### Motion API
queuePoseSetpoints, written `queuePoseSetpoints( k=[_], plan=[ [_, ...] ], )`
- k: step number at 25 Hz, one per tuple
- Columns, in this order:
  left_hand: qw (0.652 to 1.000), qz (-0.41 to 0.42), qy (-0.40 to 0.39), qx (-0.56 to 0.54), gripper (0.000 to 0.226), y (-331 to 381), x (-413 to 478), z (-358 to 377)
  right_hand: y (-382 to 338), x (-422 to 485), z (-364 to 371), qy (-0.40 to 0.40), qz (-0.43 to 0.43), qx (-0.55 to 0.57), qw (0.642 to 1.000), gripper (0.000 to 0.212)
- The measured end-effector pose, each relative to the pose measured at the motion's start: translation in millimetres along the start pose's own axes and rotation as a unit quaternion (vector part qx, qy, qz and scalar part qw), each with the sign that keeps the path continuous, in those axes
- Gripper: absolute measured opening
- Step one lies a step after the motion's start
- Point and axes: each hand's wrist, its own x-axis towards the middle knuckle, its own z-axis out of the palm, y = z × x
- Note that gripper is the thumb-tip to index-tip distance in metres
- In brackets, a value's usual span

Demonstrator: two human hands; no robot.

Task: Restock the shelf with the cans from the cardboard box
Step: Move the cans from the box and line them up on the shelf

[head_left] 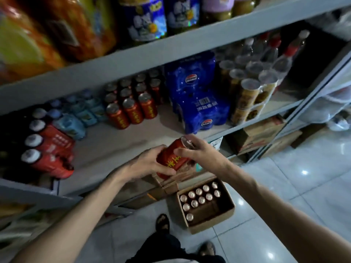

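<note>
- Grey metal shelf (106, 141) filling the upper half, from nine o'clock through to three; bare patch of board at centre, just below the standing stock.
- Blue shrink-wrapped pack (197, 103) at one o'clock on that board, clear-lidded tubs (247, 90) beside it toward two o'clock.
- Row block of red cans (133, 103) standing upright at twelve o'clock, three across at the front; open board to the near side of them.
- Red-labelled bottles (47, 147) lying at nine o'clock, pale blue packs (81, 114) between them and the cans.
- Cardboard box (224, 217) open on the tiled floor at five o'clock, partly emptied: roughly a dozen can tops showing toward its far left side, bare bottom toward its near right side.
- Left hand (150, 162) closed around the lower body of a held can (171, 158), at centre, just in front of the shelf edge.
- Right hand (199, 150) gripping the same can near its upper rim, can tilted with its top toward one o'clock.
- Step in hand, by judgement: carrying one can from box to shelf, mid-transfer and not yet set down.
- Next move likely calls for: righting the can, reaching toward twelve o'clock, setting it upright in front of the front row without knocking a neighbour, label facing out to match.
</note>
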Motion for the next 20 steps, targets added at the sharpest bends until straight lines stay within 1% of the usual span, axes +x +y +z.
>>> queuePoseSetpoints(
  k=[2, 3, 5, 7, 9, 10, 12, 13, 14, 16, 18, 20],
  plan=[
    [0.997, 0.017, 0.074, -0.013, 0.059, -5.4, -4.7, -10.5, -15.7, 16.0, 15.1, -0.003, -0.025, -0.026, 0.999, 0.048],
    [0.994, 0.027, 0.103, -0.024, 0.06, -9.3, -4.5, -16.6, -23.3, 27.5, 22.0, -0.008, -0.035, -0.04, 0.999, 0.051],
    [0.988, 0.037, 0.14, -0.05, 0.062, -17.4, 0.3, -27.9, -33.0, 51.3, 34.1, -0.005, -0.045, -0.079, 0.996, 0.06],
    [0.985, 0.039, 0.161, -0.056, 0.061, -29.1, 11.2, -40.4, -37.8, 77.2, 42.5, 0.022, -0.041, -0.131, 0.99, 0.063],
    [0.985, 0.032, 0.162, -0.043, 0.064, -43.2, 28.2, -56.7, -37.7, 103.8, 47.6, 0.05, -0.03, -0.171, 0.983, 0.066],
    [0.987, 0.02, 0.157, -0.028, 0.07, -51.4, 37.8, -64.5, -35.2, 116.1, 47.3, 0.062, -0.029, -0.223, 0.972, 0.068],
    [0.987, -0.031, 0.148, 0.058, 0.098, -69.5, 56.5, -80.7, -29.2, 138.7, 44.4, 0.1, -0.033, -0.364, 0.925, 0.069],
    [0.981, -0.069, 0.141, 0.114, 0.113, -77.7, 65.4, -88.9, -27.8, 149.4, 41.8, 0.129, -0.031, -0.409, 0.903, 0.067],
    [0.972, -0.11, 0.133, 0.162, 0.124, -85.3, 74.0, -96.5, -26.2, 160.4, 38.9, 0.155, -0.029, -0.432, 0.888, 0.066],
    [0.954, -0.177, 0.125, 0.207, 0.14, -98.5, 90.7, -108.1, -25.1, 181.1, 33.1, 0.193, -0.026, -0.458, 0.867, 0.065],
    [0.946, -0.21, 0.121, 0.214, 0.149, -106.1, 102.7, -112.8, -25.1, 199.7, 28.6, 0.21, -0.02, -0.48, 0.852, 0.067],
    [0.937, -0.219, 0.102, 0.251, 0.142, -106.1, 105.7, -107.2, -24.0, 213.0, 26.5, 0.205, -0.02, -0.5, 0.841, 0.067]
  ],
)
